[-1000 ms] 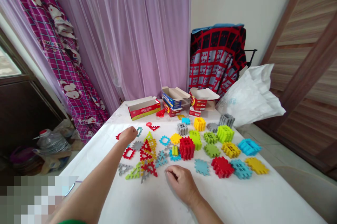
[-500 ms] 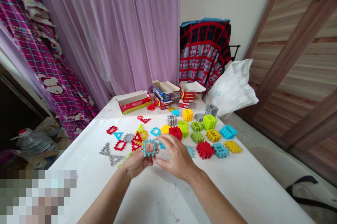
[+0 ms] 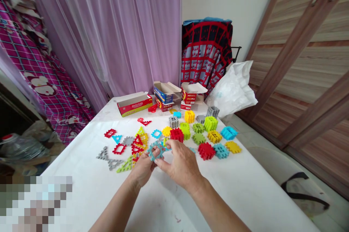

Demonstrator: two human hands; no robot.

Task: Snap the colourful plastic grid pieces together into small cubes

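Observation:
My left hand (image 3: pixel 145 166) grips a light-blue toothed plastic building tile (image 3: pixel 154 152) with a round opening, raised over the near middle of the table. My right hand (image 3: pixel 183 162) is at the tile's right side, thumb against its lower edge and fingers curled near its right edge. Just beyond the hands are a red stack of tiles (image 3: pixel 177 135) and a blue ring-like tile (image 3: pixel 156 134). To the left of my hands lie red triangle pieces (image 3: pixel 137 145) and a green triangle piece (image 3: pixel 125 166). My right hand partly covers some blue pieces behind it.
Stacked tiles stand to the right, among them red (image 3: pixel 206 151), blue (image 3: pixel 221 150) and yellow (image 3: pixel 214 136) ones. Opened cardboard boxes (image 3: pixel 134 107) line the table's back edge. A white bag (image 3: pixel 231 90) leans at the back right corner. Loose grey triangles (image 3: pixel 114 163) lie at the left.
The light-blue tile has turned within my left hand, and my right thumb and fingers have come closer to it. The view has shifted slightly to the right.

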